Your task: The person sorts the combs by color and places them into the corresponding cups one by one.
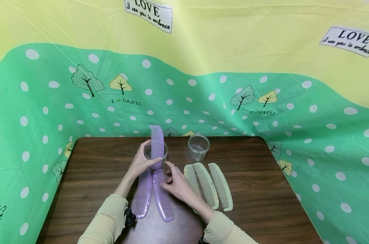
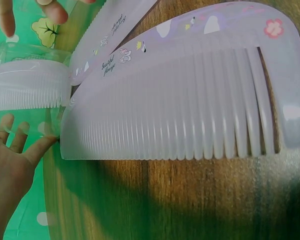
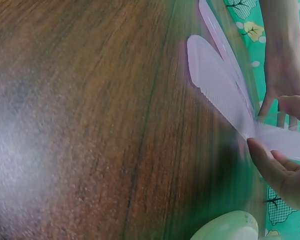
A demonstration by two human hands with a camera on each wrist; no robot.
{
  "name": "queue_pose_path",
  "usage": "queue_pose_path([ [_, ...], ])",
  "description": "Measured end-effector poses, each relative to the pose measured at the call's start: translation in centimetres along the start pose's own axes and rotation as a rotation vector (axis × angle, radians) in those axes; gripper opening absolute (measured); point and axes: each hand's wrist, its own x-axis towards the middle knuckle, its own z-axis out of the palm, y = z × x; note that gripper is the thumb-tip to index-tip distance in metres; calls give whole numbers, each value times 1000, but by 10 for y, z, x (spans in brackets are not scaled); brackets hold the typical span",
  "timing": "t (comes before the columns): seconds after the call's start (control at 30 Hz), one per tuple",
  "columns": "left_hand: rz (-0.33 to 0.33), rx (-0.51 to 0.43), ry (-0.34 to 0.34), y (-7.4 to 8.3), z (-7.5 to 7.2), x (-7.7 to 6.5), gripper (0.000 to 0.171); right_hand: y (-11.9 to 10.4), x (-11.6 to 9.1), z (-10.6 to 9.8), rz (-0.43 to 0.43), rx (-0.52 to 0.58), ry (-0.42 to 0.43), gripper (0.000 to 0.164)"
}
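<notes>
My left hand (image 1: 142, 162) grips a clear round jar (image 1: 166, 154) from its left side, near the far middle of the table. A purple comb (image 1: 158, 144) stands upright in the jar, its upper part rising above the rim. Two more purple combs, a left one (image 1: 144, 196) and a right one (image 1: 163, 198), lie on the table just in front of the jar. My right hand (image 1: 179, 184) hovers at the jar's right, fingers loosely bent and apart, holding nothing. In the right wrist view its fingertips (image 3: 255, 147) are right at the far end of a lying purple comb (image 3: 215, 75).
A second clear jar (image 1: 198, 149) stands at the back, right of the first. Three pale green combs lie in front of it: a left (image 1: 190, 174), a middle (image 1: 207, 184) and a right one (image 1: 221, 188). Printed cloth (image 1: 187, 98) hangs behind and beside the wooden table (image 1: 263, 203).
</notes>
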Motion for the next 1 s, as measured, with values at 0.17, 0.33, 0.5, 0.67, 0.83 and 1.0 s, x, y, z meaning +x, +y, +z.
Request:
queue_pose_path([
  [0.17, -3, 10, 1, -1, 0, 0, 103, -1, -3, 4, 20, -73, -22, 89],
  [0.33, 1, 7, 4, 0, 0, 0, 103, -4, -7, 10, 25, -178, -33, 93],
  [0.5, -4, 0, 2, 0, 1, -1, 104, -9, -9, 14, 38, -238, -44, 100],
  [0.67, -1, 1, 0, 0, 0, -2, 104, -13, -11, 16, 42, -298, -72, 107],
  [0.83, 0, 1, 3, 0, 0, -1, 104, -16, -15, 20, 35, -345, -62, 114],
  [1.0, 7, -6, 5, 1, 1, -2, 102, -20, -17, 23, 37, -393, -56, 120],
])
